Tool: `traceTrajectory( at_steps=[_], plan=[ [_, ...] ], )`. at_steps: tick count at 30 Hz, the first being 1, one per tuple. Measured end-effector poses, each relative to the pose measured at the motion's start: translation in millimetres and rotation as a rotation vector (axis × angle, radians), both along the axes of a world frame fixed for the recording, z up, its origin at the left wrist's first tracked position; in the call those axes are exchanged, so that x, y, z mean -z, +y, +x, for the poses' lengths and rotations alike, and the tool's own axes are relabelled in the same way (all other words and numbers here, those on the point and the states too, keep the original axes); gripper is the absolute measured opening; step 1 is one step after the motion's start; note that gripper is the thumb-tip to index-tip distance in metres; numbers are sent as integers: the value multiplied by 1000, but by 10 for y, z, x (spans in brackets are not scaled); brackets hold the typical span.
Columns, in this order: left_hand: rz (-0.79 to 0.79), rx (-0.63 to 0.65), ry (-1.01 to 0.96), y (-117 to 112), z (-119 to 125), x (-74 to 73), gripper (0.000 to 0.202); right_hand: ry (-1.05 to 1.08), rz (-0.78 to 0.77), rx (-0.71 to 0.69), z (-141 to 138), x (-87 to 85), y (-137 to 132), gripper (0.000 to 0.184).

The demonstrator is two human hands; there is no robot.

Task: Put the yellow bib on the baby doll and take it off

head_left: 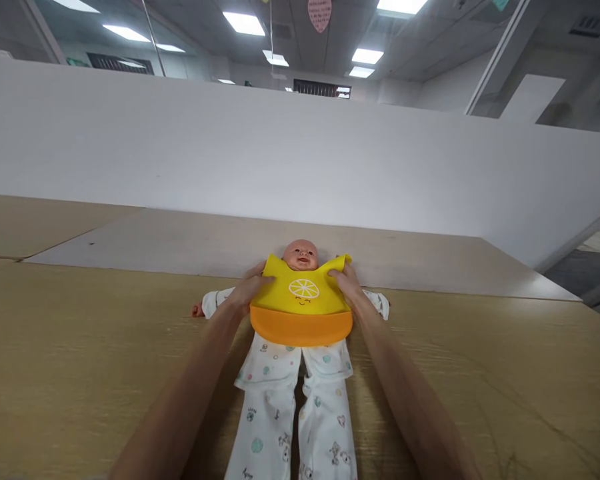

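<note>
A baby doll (280,393) in white printed clothes lies on its back with its arms spread out to the sides. Over its chest is a yellow bib (280,283) with an orange pocket along the bottom and a white citrus slice printed on it. My left hand (251,285) grips the bib's left edge near the top, thumb on the front. At the opposite edge, my right hand (347,280) pinches the bib the same way. The bib's upper corners stand beside the doll's neck. Its fastening is not visible.
Under the doll is a wooden table (130,347), with a greyish board (220,233) along its back. Behind rises a white partition (280,153) topped with glass panes. Dark thin strands (513,460) show at the lower right.
</note>
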State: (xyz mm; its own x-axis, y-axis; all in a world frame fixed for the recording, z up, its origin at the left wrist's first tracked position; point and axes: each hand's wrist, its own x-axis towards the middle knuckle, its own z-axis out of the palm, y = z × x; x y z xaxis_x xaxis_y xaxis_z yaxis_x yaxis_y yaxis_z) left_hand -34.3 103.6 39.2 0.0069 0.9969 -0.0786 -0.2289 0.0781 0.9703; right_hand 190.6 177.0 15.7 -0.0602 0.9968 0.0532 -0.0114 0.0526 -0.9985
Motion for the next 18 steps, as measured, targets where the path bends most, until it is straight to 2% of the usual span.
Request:
traceTrajectory(
  at_steps=[3, 8, 13, 18],
  plan=[
    [-48, -40, 42, 26, -27, 24, 45, 42, -82, -33, -12, 9, -28, 22],
    [-83, -60, 195, 40, -104, -9, 35, 0, -132, 4, -42, 10, 12, 24],
    [-66, -155, 414, 49, -170, 31, 32, -134, -151, 16, -36, 149, 125, 23],
    [-21, -173, 366, 50, -103, 26, 35, -233, -167, 47, 0, 224, 171, 21]
  ],
)
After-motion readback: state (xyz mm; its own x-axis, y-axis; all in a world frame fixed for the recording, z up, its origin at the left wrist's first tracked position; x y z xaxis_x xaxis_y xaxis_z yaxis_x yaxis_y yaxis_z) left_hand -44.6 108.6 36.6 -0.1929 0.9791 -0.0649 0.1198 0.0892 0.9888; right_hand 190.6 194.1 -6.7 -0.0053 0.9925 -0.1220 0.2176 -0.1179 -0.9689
